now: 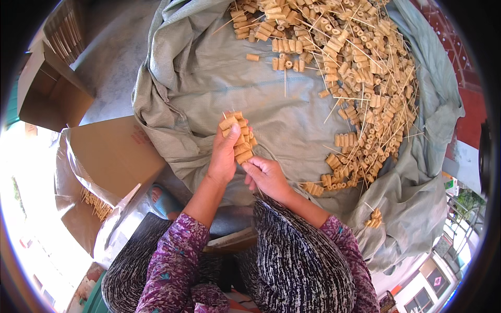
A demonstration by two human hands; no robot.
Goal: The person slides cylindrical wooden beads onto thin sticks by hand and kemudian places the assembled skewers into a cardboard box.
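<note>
My left hand [225, 156] is closed round a bundle of skewers [241, 140] threaded with short tan tube-shaped pieces, its thumb pressed along the front. At the bundle's lower end, my right hand [265, 175] has its fingers pinched together against the pieces. The sticks inside that pinch are mostly hidden. Both hands are over the near part of a grey-green woven sheet [209, 78]. A big heap of similar skewers [365, 88] lies on the sheet from the far middle down the right side. One loose tan piece [252, 57] sits apart at the heap's left edge.
An upright cardboard box [112, 151] stands to the left, with another open box [55, 86] beyond it. More skewers [95, 204] show in a lined box at lower left. A small cluster of skewered pieces [374, 219] rests on the sheet near my right forearm.
</note>
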